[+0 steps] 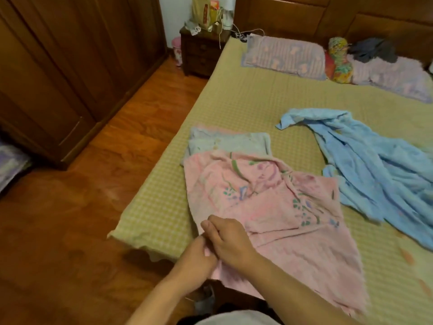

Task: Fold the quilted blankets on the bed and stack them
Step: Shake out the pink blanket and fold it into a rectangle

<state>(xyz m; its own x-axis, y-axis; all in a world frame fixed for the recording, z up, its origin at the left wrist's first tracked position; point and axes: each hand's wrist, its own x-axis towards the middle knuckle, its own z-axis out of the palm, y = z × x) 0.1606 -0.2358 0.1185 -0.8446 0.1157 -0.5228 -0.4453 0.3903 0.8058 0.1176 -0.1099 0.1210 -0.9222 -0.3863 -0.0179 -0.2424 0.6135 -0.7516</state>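
Both hands at bed's point(246, 95) near edge, left hand point(195, 255) and right hand point(230, 240) pinching same corner of pink blanket point(281, 207), folded pale blanket point(225, 141) partly under it, blue blanket point(365, 158) crumpled beside.

No text can be read anywhere. The bag point(203, 14) on the nightstand point(202, 51) carries a red vertical strip with marks — too blurred to make out any characters.

Dim, warm indoor light; soft overall, slightly blurred; wide-angle bending toward 9 and 3 o'clock; shadow darkest at 9 o'clock
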